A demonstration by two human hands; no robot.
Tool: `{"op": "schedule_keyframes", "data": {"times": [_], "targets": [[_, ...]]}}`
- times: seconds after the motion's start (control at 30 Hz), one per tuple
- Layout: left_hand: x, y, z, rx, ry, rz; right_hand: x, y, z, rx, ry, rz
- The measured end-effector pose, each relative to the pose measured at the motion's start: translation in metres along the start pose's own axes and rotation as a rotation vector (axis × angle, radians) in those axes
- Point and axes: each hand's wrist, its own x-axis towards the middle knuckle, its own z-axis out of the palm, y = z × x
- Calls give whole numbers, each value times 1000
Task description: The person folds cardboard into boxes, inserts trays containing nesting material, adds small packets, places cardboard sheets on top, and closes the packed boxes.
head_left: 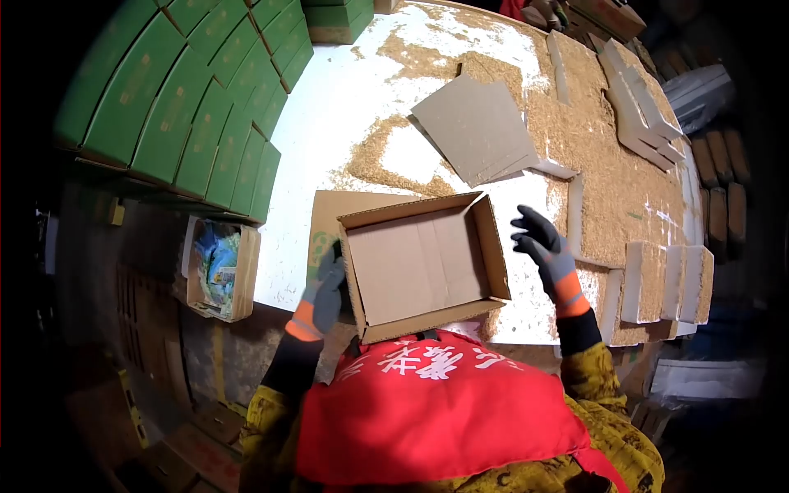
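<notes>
An open-topped cardboard box [423, 263] sits in front of me at the near edge of the white table, slightly turned, with its bare floor showing. My left hand [326, 289], in a grey and orange work glove, lies along the outside of the box's left wall with its fingers stretched out; whether it presses on the wall I cannot tell. To the right of the box, my right hand [546, 246] is held apart from it, fingers spread and holding nothing. Under the box's left side shows a flat piece of cardboard [327, 215] with a green print.
Green boxes [177, 107] are stacked at the left. Grey cardboard sheets [477, 127] lie beyond the box. Sawdust-like crumbs [608, 189] and white foam blocks [649, 279] cover the right side. A small carton [244, 275] with blue packets hangs by the left edge.
</notes>
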Motion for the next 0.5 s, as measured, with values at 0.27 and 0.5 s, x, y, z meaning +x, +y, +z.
{"op": "schedule_keyframes", "data": {"times": [0.27, 0.5], "targets": [[11, -65, 28, -22, 21, -416, 29, 134, 43, -391, -107, 101], [10, 6, 33, 48, 95, -206, 28, 60, 24, 81, -338, 11]]}}
